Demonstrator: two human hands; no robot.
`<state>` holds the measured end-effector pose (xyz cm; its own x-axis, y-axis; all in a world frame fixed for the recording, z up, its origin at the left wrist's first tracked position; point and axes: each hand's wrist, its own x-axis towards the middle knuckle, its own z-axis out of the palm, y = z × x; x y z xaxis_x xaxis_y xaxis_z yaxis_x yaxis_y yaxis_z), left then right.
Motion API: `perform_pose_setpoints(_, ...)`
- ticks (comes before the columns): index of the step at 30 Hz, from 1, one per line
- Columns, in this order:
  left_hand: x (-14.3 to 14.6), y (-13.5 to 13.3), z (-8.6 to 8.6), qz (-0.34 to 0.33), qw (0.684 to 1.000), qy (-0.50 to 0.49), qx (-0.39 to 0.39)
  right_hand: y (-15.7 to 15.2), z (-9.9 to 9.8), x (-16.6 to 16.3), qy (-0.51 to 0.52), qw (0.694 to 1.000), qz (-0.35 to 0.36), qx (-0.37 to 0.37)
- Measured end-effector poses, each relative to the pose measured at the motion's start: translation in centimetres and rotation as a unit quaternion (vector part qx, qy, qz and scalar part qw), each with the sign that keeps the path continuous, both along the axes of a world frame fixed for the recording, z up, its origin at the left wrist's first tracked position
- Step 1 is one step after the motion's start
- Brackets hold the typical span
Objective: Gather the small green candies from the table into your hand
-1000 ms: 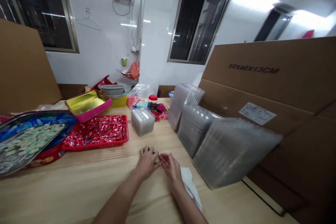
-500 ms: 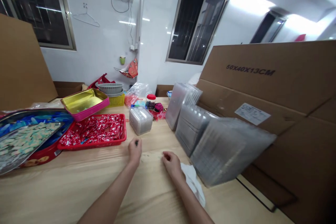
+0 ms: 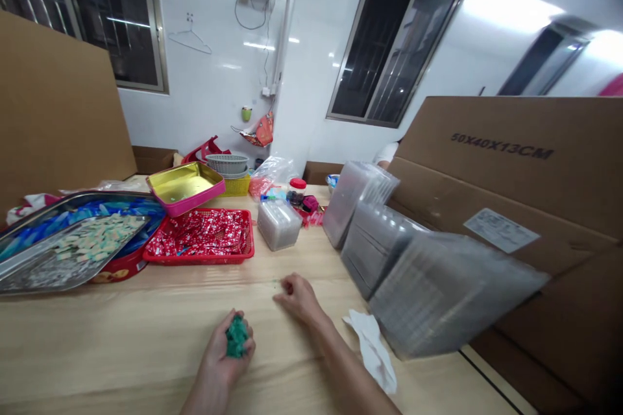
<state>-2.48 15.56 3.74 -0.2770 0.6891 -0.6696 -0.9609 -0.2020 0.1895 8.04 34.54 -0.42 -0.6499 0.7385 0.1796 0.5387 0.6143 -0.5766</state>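
Head: left hand (image 3: 224, 353) clutches crumpled green wad (image 3: 237, 337).

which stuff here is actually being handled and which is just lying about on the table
In hand:
- left hand closed around a green crumpled thing
- right hand, fingers curled on the wooden table

Lying about:
- red basket of red wrappers
- pink tin
- clear plastic boxes
- leaning stacks of clear trays
- white tissue
- metal tray

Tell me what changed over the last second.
The left hand drew back toward the body, now cupping a green clump. The right hand stayed on the wooden table, fingers curled. The red basket and white tissue are unmoved.
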Motion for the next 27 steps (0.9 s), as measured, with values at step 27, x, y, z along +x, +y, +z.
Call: perform_pose_setpoints(27,0.8,-2.7,0.0,0.011,0.996,-0.087,0.013,0.8,-0.3,-4.4,-0.049,0.997,-0.064,-0.015)
